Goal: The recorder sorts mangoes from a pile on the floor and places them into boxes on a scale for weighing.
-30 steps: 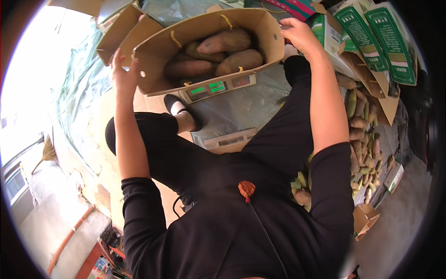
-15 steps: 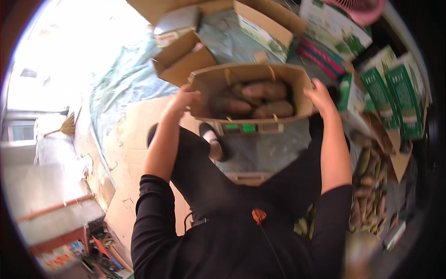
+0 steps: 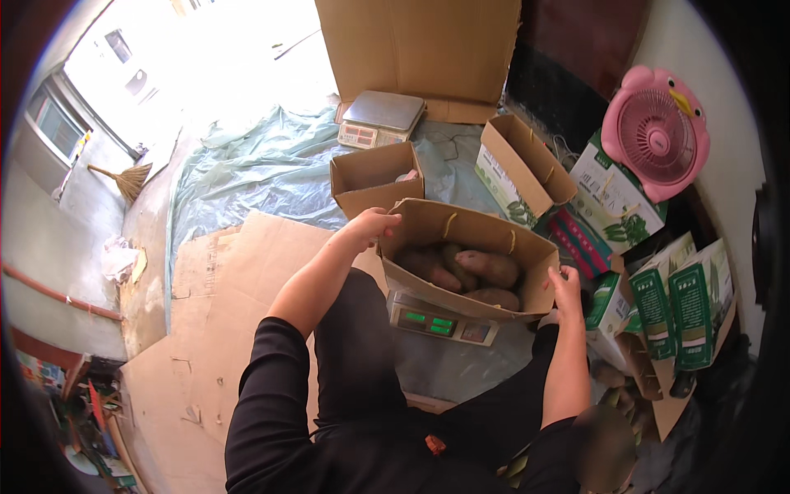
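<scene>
Between my hands is an open cardboard box [image 3: 469,290] with yellow cord handles. Several plump, pinkish-brown root vegetables [image 3: 491,268] lie inside it; their exact kind is not clear. My left hand [image 3: 374,227] grips the box's left end at the rim, and my right hand [image 3: 564,292] holds its right end. Directly beneath is a digital scale [image 3: 445,323] with a lit green display. The box hides the scale's platform, so I cannot tell whether it rests fully on it.
Beyond the box stand a smaller open carton [image 3: 374,174] and a second scale [image 3: 383,115]. At right are a white-green box [image 3: 527,177], upright green boxes [image 3: 679,305] and a pink fan [image 3: 656,136]. Flattened cardboard [image 3: 222,305] and blue plastic sheeting [image 3: 263,160] cover the floor.
The view has shifted, showing more of the far floor and the fan. Both hands keep hold of the box, which now slants down to the right. More of the scale's front shows.
</scene>
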Tool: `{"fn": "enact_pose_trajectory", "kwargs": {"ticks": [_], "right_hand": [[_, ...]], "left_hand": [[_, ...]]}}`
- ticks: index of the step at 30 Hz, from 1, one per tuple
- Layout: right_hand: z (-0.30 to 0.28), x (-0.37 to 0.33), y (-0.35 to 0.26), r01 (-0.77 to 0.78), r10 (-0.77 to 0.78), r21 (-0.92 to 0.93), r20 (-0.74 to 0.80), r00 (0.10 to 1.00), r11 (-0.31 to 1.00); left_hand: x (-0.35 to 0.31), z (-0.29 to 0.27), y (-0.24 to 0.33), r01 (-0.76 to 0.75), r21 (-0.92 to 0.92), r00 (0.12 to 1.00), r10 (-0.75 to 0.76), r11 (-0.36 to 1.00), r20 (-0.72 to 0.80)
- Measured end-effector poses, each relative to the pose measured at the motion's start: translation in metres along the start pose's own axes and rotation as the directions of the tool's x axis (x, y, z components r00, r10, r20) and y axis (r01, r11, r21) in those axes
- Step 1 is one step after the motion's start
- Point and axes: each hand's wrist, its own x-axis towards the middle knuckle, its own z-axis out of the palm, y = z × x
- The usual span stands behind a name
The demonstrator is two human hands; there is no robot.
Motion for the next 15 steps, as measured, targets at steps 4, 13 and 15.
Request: {"fn": "enact_pose_trajectory", "kwargs": {"ticks": [4, 13, 15], "right_hand": [[0.021, -0.002, -0.025, -0.032, 0.013, 0.193, 0.096, 0.995, 0.981], [0.156, -0.015, -0.107, 0.120, -0.108, -0.009, 0.366, 0.924, 0.993], [0.205, -0.035, -0.120, 0.150, -0.116, -0.047, 0.428, 0.897, 0.988]], "left_hand": [[-0.012, -0.029, -0.006, -0.039, -0.226, 0.995, 0.018, 0.973, -0.095], [-0.052, -0.142, -0.116, -0.220, -0.534, 0.935, 0.021, 0.817, -0.353], [-0.069, -0.179, -0.174, -0.244, -0.531, 0.910, 0.002, 0.811, -0.415]]}}
